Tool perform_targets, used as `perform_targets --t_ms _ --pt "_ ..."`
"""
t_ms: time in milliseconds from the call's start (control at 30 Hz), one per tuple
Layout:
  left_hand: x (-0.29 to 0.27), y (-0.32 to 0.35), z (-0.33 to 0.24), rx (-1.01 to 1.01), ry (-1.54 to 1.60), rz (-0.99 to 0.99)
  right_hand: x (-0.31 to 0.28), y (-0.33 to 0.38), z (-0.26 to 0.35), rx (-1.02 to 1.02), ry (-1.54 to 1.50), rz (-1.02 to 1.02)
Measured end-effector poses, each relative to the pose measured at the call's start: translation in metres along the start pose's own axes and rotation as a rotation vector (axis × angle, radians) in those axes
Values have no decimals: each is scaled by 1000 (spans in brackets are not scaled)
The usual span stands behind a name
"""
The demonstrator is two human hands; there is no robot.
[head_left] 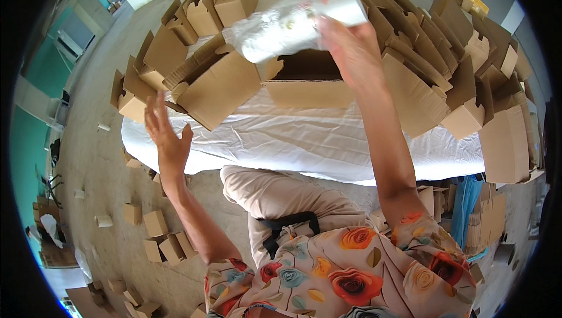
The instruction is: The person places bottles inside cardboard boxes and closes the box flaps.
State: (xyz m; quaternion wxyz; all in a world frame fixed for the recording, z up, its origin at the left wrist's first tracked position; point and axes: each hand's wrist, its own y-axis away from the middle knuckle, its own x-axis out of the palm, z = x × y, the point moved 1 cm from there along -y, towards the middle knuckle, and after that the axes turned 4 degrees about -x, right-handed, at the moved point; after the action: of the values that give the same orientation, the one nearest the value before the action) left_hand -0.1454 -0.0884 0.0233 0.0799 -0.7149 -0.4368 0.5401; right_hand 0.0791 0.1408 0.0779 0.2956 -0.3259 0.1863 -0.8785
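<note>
A white cylindrical item in a clear plastic bag [281, 30] is gripped in my right hand [349, 45]. It hangs tilted over an open cardboard box [307, 93] at the middle of the white-covered table [293, 133]. What lies inside that box is in shadow. My left hand [168, 133] is raised with its fingers spread and nothing in it. Nearest to it is a tilted open box [219, 92] on the left side of the table.
Several open boxes stand at the far left [205, 13], and more are packed together on the right [415, 78]. Small cartons [167, 242] lie on the floor at the left. Flattened cardboard [486, 221] and a blue plastic sheet [464, 209] are below the table at the right.
</note>
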Motion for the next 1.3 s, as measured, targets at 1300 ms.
perform_targets --t_ms 1300 --pt "105 -76 -130 122 498 580 -27 15 26 -226 314 3"
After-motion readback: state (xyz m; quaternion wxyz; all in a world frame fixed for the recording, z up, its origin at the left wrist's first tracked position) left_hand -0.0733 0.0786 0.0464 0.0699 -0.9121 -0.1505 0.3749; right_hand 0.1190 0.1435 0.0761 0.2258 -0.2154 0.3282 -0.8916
